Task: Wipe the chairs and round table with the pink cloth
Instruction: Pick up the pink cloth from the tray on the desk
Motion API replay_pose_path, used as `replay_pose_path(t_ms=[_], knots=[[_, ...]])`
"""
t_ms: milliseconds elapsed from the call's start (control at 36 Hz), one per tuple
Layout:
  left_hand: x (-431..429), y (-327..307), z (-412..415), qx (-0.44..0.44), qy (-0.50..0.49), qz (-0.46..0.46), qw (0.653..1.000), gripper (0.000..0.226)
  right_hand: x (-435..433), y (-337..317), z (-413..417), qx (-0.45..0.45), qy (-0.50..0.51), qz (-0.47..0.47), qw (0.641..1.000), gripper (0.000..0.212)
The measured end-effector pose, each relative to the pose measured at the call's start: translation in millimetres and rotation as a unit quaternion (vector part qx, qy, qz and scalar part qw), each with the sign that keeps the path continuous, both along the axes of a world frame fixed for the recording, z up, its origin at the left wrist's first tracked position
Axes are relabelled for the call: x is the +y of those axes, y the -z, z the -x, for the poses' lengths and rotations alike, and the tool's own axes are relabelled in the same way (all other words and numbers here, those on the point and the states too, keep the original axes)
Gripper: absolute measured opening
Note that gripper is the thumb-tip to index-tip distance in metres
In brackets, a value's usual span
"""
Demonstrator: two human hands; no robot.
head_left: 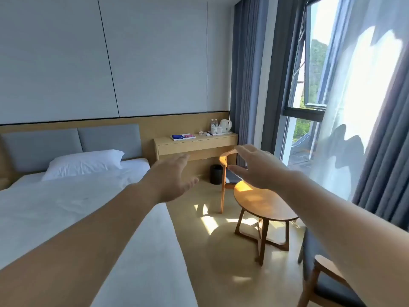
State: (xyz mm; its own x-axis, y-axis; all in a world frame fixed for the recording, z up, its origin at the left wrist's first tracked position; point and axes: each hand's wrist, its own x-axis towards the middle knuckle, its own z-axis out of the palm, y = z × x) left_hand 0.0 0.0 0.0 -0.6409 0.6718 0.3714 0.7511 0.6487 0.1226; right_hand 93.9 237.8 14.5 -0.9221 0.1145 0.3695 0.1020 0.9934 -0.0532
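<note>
A round wooden table (263,202) stands on the floor by the window. Behind it is a wooden chair (224,160) with a dark seat, partly hidden by my right hand (254,167). A second chair (321,278) with a grey seat stands at the lower right. A pink cloth (189,136) lies on a white tray on the far desk (197,145), beside a blue item. Both arms reach forward in the air. My left hand (174,176) is open with straight fingers and holds nothing. My right hand is also open and empty.
A bed (66,207) with white sheets and a pillow fills the left side. A kettle (225,125), cups and bottles stand on the desk. A black bin (215,173) sits under it. Grey curtains (376,162) and a window line the right wall.
</note>
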Motion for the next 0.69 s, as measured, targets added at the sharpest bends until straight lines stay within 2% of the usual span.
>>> replay_pose_path(t_ms=[139,361,695], knots=[[5,11,54,-0.005,0.011,0.014,1.0,0.075,4,12,39,-0.011,0.021,0.01,1.0,0.064],[27,41,111,-0.022,0.039,0.033,0.998,0.074,15,57,81,-0.025,0.04,0.006,0.999,0.071],[94,80,163,-0.052,0.056,0.045,0.996,0.072,89,98,134,-0.057,0.05,0.019,0.997,0.07]])
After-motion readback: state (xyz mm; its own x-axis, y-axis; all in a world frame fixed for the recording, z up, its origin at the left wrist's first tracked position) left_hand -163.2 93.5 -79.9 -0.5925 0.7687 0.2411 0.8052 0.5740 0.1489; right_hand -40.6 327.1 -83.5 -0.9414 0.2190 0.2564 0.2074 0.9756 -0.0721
